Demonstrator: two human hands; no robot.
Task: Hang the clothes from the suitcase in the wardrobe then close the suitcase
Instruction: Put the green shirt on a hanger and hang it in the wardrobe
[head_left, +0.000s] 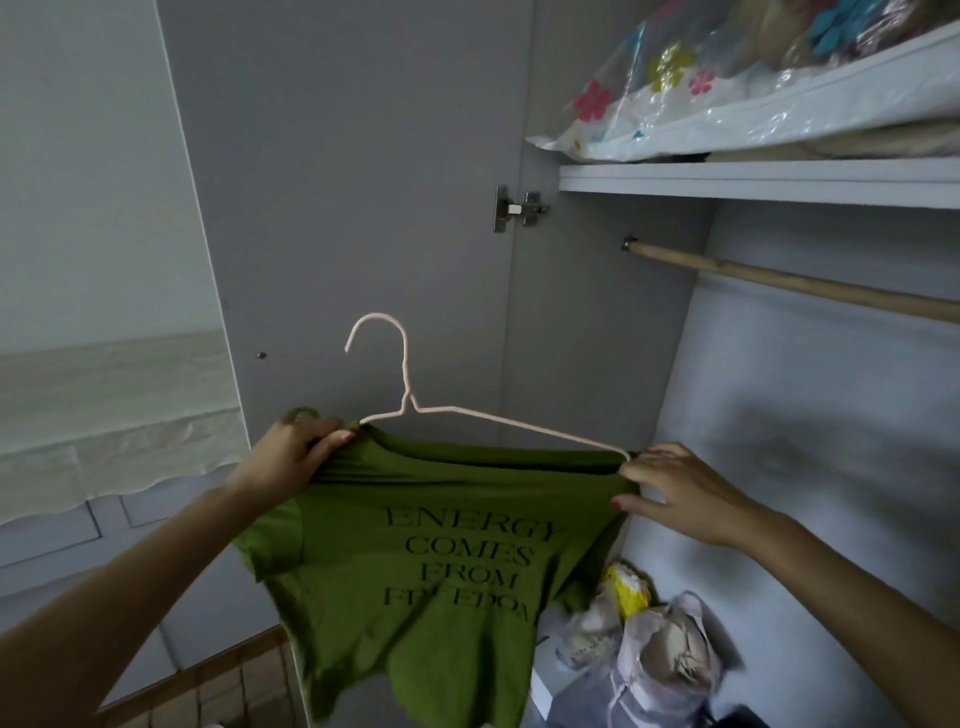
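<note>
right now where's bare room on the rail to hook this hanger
The whole visible rail is bare, from its bracket at the left wall rightward under the shelf. Open air lies between the hanger hook and the rail. Crowded: bags on the wardrobe floor, and the shelf top, filled by a flowered bag.

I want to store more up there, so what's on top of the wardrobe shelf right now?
On the shelf lies a clear flower-print storage bag stuffed with fabric, over something beige. The bag hides whatever lies further back.
</note>
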